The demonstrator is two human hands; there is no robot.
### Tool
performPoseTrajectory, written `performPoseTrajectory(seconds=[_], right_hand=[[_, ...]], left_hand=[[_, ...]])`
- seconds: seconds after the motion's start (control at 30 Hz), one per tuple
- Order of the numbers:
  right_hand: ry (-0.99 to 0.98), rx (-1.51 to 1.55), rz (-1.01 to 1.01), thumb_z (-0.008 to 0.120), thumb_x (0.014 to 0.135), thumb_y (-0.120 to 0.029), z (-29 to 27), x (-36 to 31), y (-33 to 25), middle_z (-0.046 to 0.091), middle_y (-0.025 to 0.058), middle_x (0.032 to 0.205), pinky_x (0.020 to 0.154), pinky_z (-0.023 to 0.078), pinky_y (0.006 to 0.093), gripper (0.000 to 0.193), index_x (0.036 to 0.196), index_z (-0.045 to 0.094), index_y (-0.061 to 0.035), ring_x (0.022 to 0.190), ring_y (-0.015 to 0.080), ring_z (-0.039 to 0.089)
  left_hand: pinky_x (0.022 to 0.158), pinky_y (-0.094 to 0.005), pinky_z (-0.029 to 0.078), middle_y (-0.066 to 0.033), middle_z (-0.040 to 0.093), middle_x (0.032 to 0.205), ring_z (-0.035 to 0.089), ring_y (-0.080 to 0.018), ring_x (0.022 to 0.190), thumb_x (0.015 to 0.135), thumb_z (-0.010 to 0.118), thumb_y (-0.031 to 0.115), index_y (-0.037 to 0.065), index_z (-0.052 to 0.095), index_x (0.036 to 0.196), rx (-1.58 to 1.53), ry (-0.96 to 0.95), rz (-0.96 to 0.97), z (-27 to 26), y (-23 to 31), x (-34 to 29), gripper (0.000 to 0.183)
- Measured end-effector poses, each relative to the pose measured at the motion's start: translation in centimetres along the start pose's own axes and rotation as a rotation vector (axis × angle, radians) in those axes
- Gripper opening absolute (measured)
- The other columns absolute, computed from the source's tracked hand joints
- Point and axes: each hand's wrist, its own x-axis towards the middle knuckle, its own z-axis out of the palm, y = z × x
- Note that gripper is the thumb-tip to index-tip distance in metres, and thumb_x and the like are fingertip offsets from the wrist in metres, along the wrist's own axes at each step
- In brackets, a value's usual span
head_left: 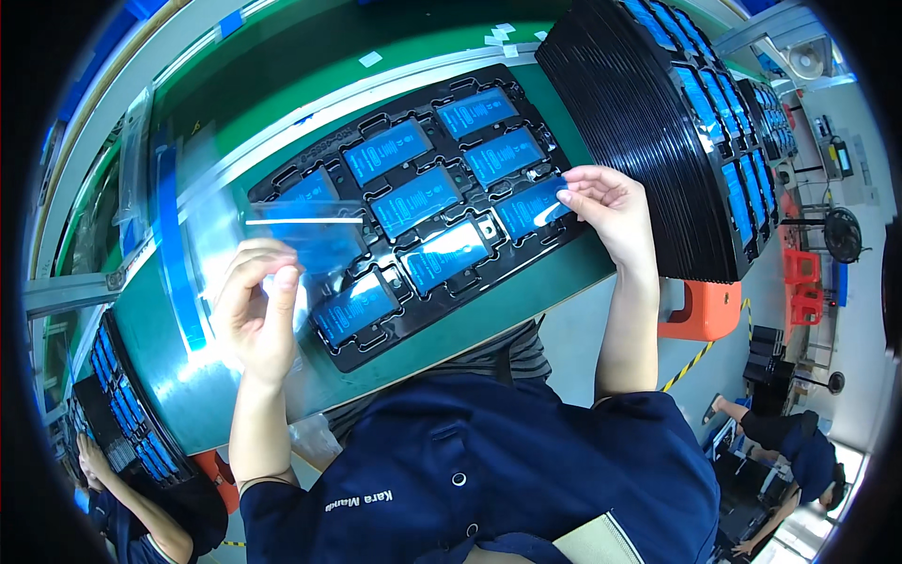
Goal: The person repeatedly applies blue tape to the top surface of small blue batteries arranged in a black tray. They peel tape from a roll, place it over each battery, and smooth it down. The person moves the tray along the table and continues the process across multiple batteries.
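Note:
My left hand (258,310) pinches a clear plastic bag (324,240) between thumb and fingers. A white strip crosses the bag's upper part, and the bag hangs over the left side of a black moulded tray (352,365). Flat blue rectangular packs sit in the tray's pockets; one blue pack (432,202) lies near the middle, and some at left show only through the plastic. At the tray's right end, my right hand (611,209) has thumb and forefinger closed on the edge of another blue pack (531,209). Whether that pack is raised from its pocket I cannot tell.
A tall stack of black trays (629,141) with blue packs on top stands right of the tray. More loaded trays (132,404) are at far left, beside another person's arm (141,498). An orange stool (705,315) is below the green table (178,404). Another person bends at lower right.

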Motion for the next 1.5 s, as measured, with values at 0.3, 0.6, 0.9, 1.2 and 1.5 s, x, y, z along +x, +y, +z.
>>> performPoseTrajectory(seconds=[0.3,0.6,0.9,1.2,1.5], right_hand=[[0.005,-0.017,-0.007,0.071,0.078,0.000,-0.01,0.33,-0.39,0.067,0.0039,0.082,0.068,0.050,0.0177,0.019,0.097,0.067,0.0013,0.073,0.0062,0.062],[0.000,0.001,0.019,0.072,0.077,0.001,0.06,0.52,-0.31,0.067,0.0040,0.081,0.067,0.050,0.0180,0.018,0.095,0.067,0.0017,0.072,0.0059,0.062],[-0.004,-0.001,0.016,0.072,0.076,0.002,0.07,0.42,-0.33,0.067,0.0048,0.082,0.069,0.052,0.0194,0.019,0.094,0.067,0.0016,0.073,0.0073,0.063],[-0.004,-0.015,-0.013,0.071,0.076,0.003,0.16,0.52,0.13,0.067,0.0055,0.082,0.070,0.052,0.0204,0.017,0.093,0.067,0.0021,0.073,0.0082,0.063],[-0.004,-0.082,-0.050,0.070,0.076,0.004,0.26,0.64,0.43,0.067,0.0054,0.082,0.070,0.051,0.0199,0.017,0.093,0.067,0.0025,0.074,0.0072,0.063]], left_hand=[[0.073,-0.0298,0.045,-0.0114,0.059,0.085,0.055,-0.0214,0.086,0.087,0.058,-0.001,-0.001,0.059,0.090,0.028,-0.006,-0.008,0.14,-0.04,0.05,0.003],[0.076,-0.0307,0.045,-0.0127,0.060,0.087,0.056,-0.0229,0.089,0.087,0.058,-0.001,-0.001,0.059,0.089,0.063,-0.024,0.002,0.10,0.00,0.02,0.003],[0.081,-0.0331,0.045,-0.0116,0.061,0.087,0.057,-0.0244,0.092,0.087,0.059,0.000,-0.002,0.059,0.089,0.078,-0.012,-0.010,0.13,-0.06,0.11,0.003],[0.081,-0.0331,0.044,-0.0118,0.061,0.087,0.057,-0.0241,0.092,0.087,0.059,0.000,-0.002,0.059,0.089,0.086,-0.014,-0.003,0.25,-0.08,0.12,0.003],[0.082,-0.0332,0.044,-0.0111,0.061,0.087,0.056,-0.0241,0.092,0.087,0.059,0.000,-0.001,0.059,0.089,0.075,-0.020,-0.008,0.19,-0.17,0.05,0.003]])
